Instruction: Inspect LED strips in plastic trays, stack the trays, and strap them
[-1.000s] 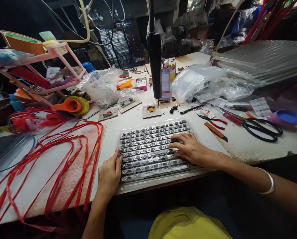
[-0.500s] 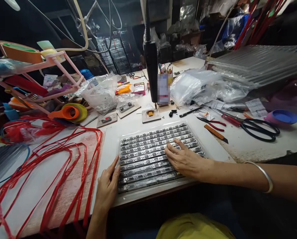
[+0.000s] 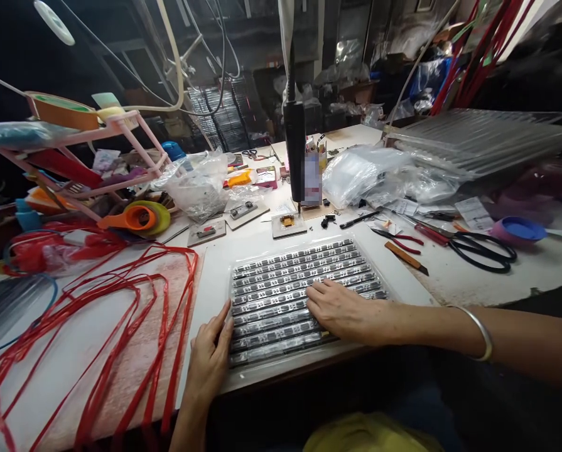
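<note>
Now two hands [image 3: 210, 358] [image 3: 340, 309] touch one tray [image 3: 304, 295].

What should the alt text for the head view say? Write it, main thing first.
Two bare hands rest on a clear tray of dark component strips at a cluttered workbench: left hand at its left edge, right hand flat on the strips. Red strapping loops lie left, scissors right.

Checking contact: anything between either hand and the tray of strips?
Nothing visible. The right hand lies flat on the strips in the tray, and the left hand rests against the tray's left edge, fingers touching it.
</note>
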A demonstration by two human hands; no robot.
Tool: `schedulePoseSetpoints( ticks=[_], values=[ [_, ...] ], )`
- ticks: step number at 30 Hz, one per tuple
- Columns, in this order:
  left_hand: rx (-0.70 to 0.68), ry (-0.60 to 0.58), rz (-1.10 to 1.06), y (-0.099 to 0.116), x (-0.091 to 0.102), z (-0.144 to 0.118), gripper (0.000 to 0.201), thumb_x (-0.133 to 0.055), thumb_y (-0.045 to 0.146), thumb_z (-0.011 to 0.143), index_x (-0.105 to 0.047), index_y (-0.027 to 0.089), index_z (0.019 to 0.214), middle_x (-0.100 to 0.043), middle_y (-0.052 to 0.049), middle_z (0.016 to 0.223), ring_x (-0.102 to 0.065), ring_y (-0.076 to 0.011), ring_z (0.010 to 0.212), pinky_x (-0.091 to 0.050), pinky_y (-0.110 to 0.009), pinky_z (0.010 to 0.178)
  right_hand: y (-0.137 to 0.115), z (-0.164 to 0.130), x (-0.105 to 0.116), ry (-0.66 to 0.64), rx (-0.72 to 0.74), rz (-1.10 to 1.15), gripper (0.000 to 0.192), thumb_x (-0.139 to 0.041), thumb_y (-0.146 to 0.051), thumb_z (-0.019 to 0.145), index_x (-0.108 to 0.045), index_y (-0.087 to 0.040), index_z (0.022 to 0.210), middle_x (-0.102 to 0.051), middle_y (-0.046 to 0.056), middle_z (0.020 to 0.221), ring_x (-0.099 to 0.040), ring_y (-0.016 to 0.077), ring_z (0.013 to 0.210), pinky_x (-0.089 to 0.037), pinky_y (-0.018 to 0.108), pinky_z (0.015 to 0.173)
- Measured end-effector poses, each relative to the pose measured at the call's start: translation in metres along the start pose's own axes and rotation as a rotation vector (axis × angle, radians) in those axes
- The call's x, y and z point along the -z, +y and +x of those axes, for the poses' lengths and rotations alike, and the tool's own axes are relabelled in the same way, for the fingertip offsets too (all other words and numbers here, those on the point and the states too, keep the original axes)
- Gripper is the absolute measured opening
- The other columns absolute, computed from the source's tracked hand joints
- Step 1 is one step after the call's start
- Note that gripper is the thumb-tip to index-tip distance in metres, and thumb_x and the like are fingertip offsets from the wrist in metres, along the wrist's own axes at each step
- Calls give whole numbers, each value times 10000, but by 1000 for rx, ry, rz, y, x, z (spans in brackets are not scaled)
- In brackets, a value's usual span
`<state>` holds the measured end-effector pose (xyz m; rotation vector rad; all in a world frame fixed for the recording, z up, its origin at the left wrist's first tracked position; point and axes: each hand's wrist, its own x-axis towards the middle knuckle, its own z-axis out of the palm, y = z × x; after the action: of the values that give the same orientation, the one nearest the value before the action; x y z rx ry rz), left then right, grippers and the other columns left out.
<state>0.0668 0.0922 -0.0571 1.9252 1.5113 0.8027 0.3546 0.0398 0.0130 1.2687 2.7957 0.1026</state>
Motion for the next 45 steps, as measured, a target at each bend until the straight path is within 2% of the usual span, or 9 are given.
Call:
schedulePoseSetpoints(
  ticks=[7,12,15,18,23,28,34,39,45],
  values=[
    [-11,-16,14,-1,1,2,552,-428,502,872,-477,199,1332,-611,-70,1237,-529,-258,1098,-379,-425,969,10,8,10,-134,24,109,164,-435,-27,809,-567,-118,844,-544,86,870,-446,180,741,-396,333,716],
    [-39,26,83,7,-1,-3,486,-392,423,899,-511,186,1307,-652,-82,1124,-544,-247,979,-384,-426,916,7,-9,-16,87,-64,218,173,-399,-99,898,-570,-128,901,-546,92,917,-440,201,819,-391,333,739],
    [-47,41,168,14,-4,-7,451,-369,366,917,-512,189,1305,-660,-75,1009,-528,-232,896,-386,-407,867,1,-22,-29,213,-125,274,263,-433,-314,943,-546,-149,1113,-525,108,1052,-434,229,934,-379,381,828],
    [-40,39,270,20,-7,-10,442,-341,328,933,-490,182,1323,-643,-73,948,-511,-232,864,-370,-397,829,-5,-27,-36,212,-87,203,439,-480,-472,900,-495,-187,1234,-499,114,1154,-428,266,998,-366,425,838],
    [-22,49,434,27,-9,-11,449,-304,310,946,-457,180,1348,-628,-87,948,-511,-256,893,-337,-400,794,-12,-22,-40,217,-77,18,440,-430,-432,921,-493,-153,1255,-527,140,1153,-447,295,994,-355,466,817],
    [-21,34,323,26,-6,-10,435,-310,317,948,-459,212,1344,-630,-63,946,-519,-233,902,-334,-400,832,0,-28,-31,226,-130,235,439,-374,-476,939,-491,-212,1269,-511,112,1231,-462,253,1083,-379,405,877],
    [-20,36,328,26,-6,-10,437,-310,323,946,-467,210,1338,-640,-70,961,-526,-232,910,-346,-402,843,27,-34,-48,248,-340,88,628,-298,-556,931,-315,-180,1434,-274,116,1501,-215,306,1373,-235,519,1039],
    [-14,29,334,27,-3,-11,438,-308,314,942,-474,203,1332,-654,-79,989,-545,-236,919,-367,-414,851,36,-40,-54,150,-320,89,613,-280,-581,928,-361,-223,1419,-255,64,1508,-204,276,1389,-268,496,1053],
    [-10,-21,351,34,4,-6,421,-342,281,924,-533,162,1280,-666,-127,1070,-585,-244,990,-404,-414,890,46,-86,-78,372,-481,129,538,-284,-523,937,-448,-233,1359,-354,102,1462,-331,296,1336,-362,520,983]
  ],
)
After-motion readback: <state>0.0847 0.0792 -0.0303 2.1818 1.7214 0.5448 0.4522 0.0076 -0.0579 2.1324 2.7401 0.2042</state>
